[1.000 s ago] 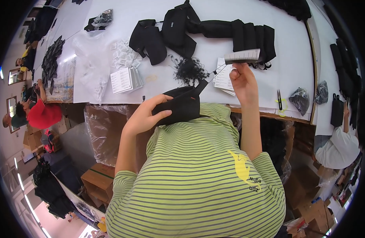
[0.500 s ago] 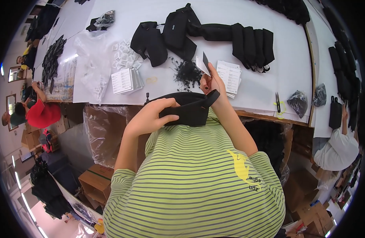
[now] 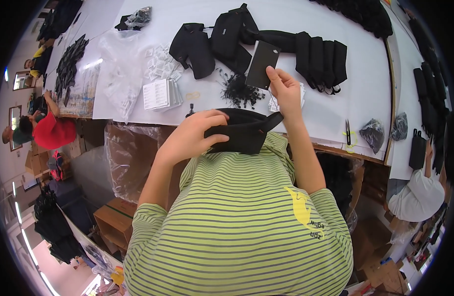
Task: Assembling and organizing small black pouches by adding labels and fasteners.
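Left hand [image 3: 197,132] is pinching the left side of a black pouch [image 3: 244,138], thumb against fingers; right hand [image 3: 285,89] is pinching a dark card [image 3: 261,64] beyond the pouch, its corner showing a small pale mark. Beyond left hand, white cards [image 3: 158,95] are carrying print too small to read.

Clearance, right hand [image 3: 286,91].
Bare white table [image 3: 328,113] between card stack [image 3: 273,103] and slim black tool [image 3: 348,133]; black pouches [image 3: 320,61] block far side, black cords [image 3: 239,90] the left.
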`<state>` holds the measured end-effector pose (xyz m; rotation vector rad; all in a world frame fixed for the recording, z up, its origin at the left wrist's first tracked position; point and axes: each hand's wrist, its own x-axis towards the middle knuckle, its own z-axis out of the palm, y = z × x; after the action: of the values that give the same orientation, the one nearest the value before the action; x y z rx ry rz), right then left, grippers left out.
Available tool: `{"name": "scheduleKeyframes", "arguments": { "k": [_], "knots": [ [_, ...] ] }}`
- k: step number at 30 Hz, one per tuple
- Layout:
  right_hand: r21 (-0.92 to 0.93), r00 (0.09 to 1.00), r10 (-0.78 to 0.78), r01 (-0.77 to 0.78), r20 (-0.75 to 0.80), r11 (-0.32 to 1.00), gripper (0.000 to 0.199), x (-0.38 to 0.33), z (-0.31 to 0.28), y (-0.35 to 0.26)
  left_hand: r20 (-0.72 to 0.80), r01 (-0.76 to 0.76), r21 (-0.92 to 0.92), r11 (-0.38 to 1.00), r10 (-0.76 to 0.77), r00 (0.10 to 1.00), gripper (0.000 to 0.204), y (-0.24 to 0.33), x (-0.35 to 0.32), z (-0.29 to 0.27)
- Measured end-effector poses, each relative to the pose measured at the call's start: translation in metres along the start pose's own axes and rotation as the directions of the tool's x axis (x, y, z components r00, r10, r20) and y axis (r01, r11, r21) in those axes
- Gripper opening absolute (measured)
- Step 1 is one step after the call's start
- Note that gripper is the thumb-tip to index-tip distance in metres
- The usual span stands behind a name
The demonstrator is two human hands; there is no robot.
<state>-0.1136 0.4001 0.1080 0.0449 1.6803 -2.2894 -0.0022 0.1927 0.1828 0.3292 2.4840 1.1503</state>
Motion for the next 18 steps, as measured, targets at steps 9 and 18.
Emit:
{"name": "scheduleKeyframes", "arguments": {
  "k": [9,18],
  "knots": [
    [-0.797,0.763,0.234,0.561,0.603,0.223,0.027,-0.026,0.011,-0.042,-0.319,-0.205,0.350,0.914,0.322,0.892,0.024,-0.008,0.019,0.019],
    [-0.740,0.721,0.278,0.462,0.634,0.488,0.034,-0.035,0.008,-0.042,0.188,0.027,0.161,0.987,-0.057,0.981,0.025,-0.013,0.028,-0.003]
  ]
}}
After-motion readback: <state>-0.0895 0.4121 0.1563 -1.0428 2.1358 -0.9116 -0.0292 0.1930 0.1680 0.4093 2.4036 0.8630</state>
